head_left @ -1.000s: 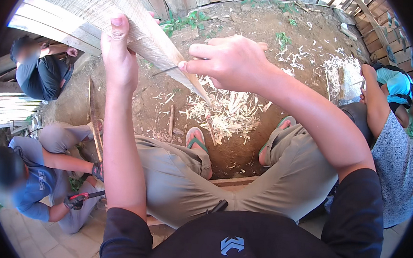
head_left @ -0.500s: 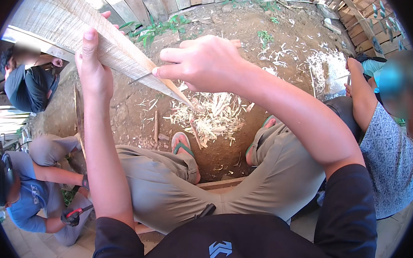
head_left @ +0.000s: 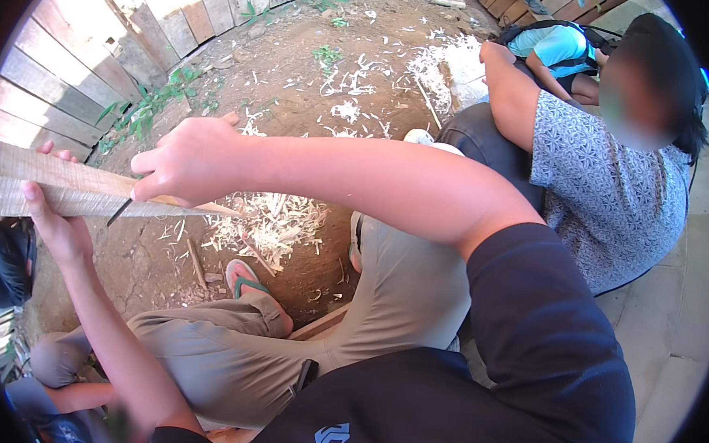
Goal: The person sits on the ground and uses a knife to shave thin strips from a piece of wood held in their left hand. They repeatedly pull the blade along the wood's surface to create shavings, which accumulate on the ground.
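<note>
A long pale wooden board [head_left: 16, 178] tapers to a narrow end above the shavings. My left hand [head_left: 63, 232] is closed around it from the near side, thumb on the near face and fingertips showing over the far edge. Further along toward the thin end, my right hand [head_left: 198, 160] grips a knife whose narrow dark blade [head_left: 118, 212] slants down across the board. Only the tip of the handle shows past the fist. Curled wood shavings [head_left: 277, 229] lie on the dirt under the board's tip.
Close on my right sits a person in a patterned shirt [head_left: 608, 188], another in turquoise [head_left: 556, 51] beyond. More people are partly visible at the left. A plank fence [head_left: 148, 18] bounds the dirt ground; sticks [head_left: 195, 262] lie near my sandalled foot [head_left: 247, 280].
My view has swung to the right, so the board and both hands appear further left and lower. The board now looks closer to level. Both hands keep their holds.
</note>
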Available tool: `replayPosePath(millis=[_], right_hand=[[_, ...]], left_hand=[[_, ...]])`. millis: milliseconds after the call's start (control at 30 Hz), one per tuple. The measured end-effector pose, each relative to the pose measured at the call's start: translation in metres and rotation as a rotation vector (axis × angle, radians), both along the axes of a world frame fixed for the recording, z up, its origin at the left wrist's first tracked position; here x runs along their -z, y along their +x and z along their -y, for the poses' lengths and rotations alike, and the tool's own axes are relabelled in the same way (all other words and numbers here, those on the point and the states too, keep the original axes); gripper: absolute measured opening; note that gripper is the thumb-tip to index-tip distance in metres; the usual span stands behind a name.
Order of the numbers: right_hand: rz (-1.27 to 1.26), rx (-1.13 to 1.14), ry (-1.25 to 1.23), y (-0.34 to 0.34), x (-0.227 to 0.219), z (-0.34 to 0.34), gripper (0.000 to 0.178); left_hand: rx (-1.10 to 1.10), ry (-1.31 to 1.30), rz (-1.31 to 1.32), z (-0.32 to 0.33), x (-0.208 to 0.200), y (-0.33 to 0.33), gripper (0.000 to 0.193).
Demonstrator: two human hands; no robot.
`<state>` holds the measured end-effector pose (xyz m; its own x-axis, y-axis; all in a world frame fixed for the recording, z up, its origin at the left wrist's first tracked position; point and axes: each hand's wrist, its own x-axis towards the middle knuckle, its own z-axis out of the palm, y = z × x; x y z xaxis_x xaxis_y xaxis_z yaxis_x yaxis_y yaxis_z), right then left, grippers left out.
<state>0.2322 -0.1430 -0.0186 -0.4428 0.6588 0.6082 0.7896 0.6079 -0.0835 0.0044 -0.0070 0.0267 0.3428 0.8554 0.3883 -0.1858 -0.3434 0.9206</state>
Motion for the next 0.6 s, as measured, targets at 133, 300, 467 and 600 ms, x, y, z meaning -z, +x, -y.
replayPosePath(millis=[133,300,467,600], right_hand=[[0.027,0.002,0.018,-0.005,0.004,0.004,0.032],[0.104,-0.009,-0.058,0.002,-0.014,0.003,0.035],[0.059,-0.057,-0.004,0.006,-0.005,0.005,0.03],[0.419,-0.017,0.001,-0.007,0.023,-0.002,0.024]], left_hand=[[0.081,0.048,-0.065,-0.006,-0.001,-0.008,0.088],[0.114,-0.012,0.027,-0.001,0.003,-0.014,0.075],[0.244,-0.016,0.063,-0.003,0.005,-0.017,0.068],[0.264,-0.014,0.132,-0.007,0.009,-0.007,0.069]])
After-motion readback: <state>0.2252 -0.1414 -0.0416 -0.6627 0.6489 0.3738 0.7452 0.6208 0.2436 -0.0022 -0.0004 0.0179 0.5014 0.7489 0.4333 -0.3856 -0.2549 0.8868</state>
